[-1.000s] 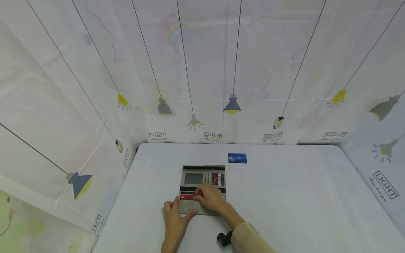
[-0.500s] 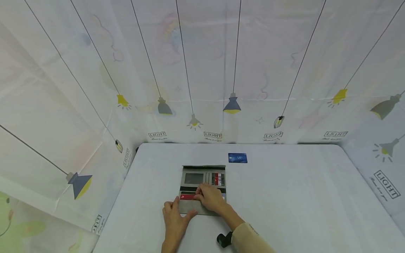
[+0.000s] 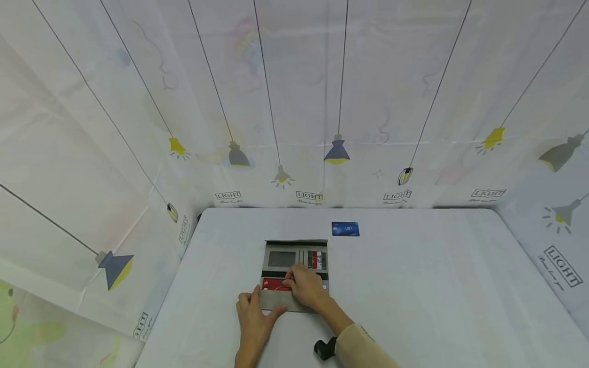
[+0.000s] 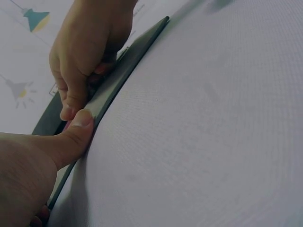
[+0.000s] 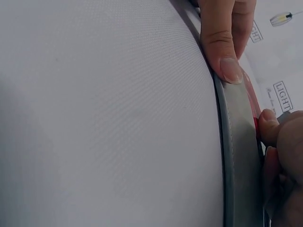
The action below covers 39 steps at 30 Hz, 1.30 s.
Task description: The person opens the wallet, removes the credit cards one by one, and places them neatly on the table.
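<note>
An unfolded grey wallet point(image 3: 272, 301) lies on the white table with its card slots facing up. My left hand point(image 3: 254, 316) holds its near left corner, thumb on the near edge and fingers along the left side. With thumb and bent fingers, my right hand point(image 3: 306, 287) pinches a red card point(image 3: 272, 284) that stands partly out of the lower left slot. The right hand covers the card's right end. In the left wrist view the left thumb point(image 4: 78, 130) presses the wallet's edge close to the right fingertips point(image 4: 70, 112).
A blue VIP card point(image 3: 345, 229) lies beyond the wallet, to its right. More cards point(image 3: 317, 260) sit in the upper right slots. A small black object point(image 3: 324, 349) is by the right sleeve. Lamp-printed white sheets point(image 3: 294, 102) stand around the table.
The red card has slid away from me, further out of its slot, and now covers the dark strip behind it. My right hand has shifted very slightly with it; my left hand stays in place.
</note>
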{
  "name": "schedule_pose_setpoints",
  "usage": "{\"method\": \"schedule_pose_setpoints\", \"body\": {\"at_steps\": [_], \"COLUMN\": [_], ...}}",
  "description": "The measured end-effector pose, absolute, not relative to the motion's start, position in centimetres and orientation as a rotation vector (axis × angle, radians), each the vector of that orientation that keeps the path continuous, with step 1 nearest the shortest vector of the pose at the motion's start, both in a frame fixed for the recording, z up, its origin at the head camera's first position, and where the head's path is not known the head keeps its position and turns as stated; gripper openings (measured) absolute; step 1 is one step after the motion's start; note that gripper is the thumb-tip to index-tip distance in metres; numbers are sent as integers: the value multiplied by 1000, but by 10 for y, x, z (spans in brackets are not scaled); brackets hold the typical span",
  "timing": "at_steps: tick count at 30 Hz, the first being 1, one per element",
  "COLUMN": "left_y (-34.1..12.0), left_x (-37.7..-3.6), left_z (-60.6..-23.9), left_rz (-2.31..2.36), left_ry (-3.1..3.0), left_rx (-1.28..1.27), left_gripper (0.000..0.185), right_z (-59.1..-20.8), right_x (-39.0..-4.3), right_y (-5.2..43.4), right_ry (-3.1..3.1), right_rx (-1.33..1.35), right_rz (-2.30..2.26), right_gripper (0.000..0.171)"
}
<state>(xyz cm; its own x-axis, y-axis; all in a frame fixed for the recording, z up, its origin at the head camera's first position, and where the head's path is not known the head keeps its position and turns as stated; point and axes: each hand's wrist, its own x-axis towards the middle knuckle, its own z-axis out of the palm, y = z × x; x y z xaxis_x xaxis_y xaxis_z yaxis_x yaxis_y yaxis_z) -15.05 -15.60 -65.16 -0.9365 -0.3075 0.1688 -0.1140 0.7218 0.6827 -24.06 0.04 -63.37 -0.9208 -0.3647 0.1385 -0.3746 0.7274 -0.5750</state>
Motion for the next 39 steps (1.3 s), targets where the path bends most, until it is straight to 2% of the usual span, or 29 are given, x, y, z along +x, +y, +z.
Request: {"method": "schedule_pose_setpoints", "body": {"at_steps": [8, 22, 39], "left_y": [-153, -153, -155], "left_x": [-149, -153, -148], "left_z": [-649, -649, -649], "left_rz": [-1028, -1031, -1002], "left_ry": [-2659, -2655, -2662], "left_rx": [333, 315, 316], "left_gripper": [98, 99, 98], "right_z": [-634, -625, -632], "right_x": [-241, -244, -241], "right_y": [-1, 9, 2], "right_ry": [-2934, -2951, -2911], "right_rx": [572, 707, 632], "right_rz": [955, 990, 1000], "right_gripper": [15, 21, 18]}}
